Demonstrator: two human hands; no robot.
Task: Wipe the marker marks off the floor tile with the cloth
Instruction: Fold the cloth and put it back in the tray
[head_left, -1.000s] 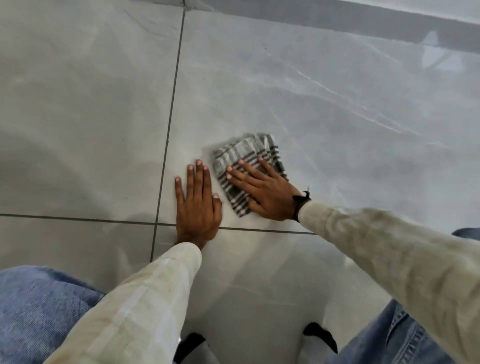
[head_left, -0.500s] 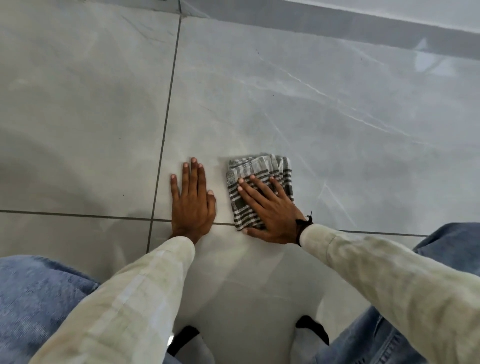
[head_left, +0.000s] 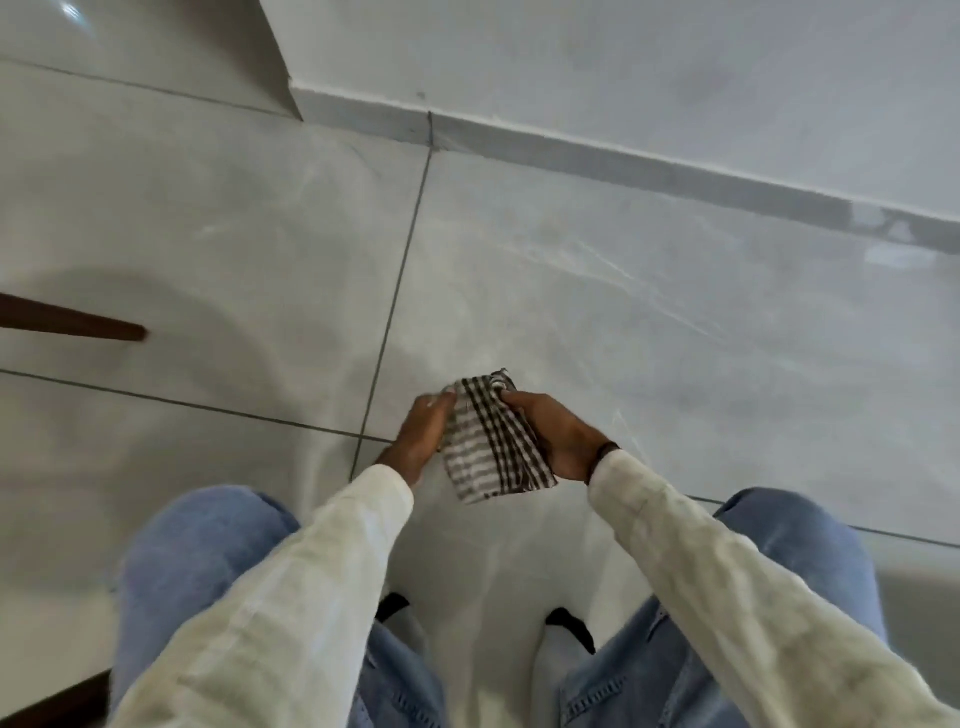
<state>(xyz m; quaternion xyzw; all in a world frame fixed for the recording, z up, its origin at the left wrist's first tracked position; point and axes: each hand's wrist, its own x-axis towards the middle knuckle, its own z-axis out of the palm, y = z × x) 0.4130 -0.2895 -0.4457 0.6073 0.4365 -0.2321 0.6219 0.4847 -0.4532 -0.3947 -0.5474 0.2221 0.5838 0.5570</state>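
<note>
Both hands at frame centre hold folded striped cloth (head_left: 491, 441) above floor tile (head_left: 649, 322): left hand (head_left: 418, 441) and right hand (head_left: 558, 436) fingers pinching its sides.

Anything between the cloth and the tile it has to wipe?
Nothing visible. Both hands hold the checked cloth above the floor, left hand on one edge, right hand on the other. The tile beyond it lies bare. No marker marks can be made out on it.
</note>
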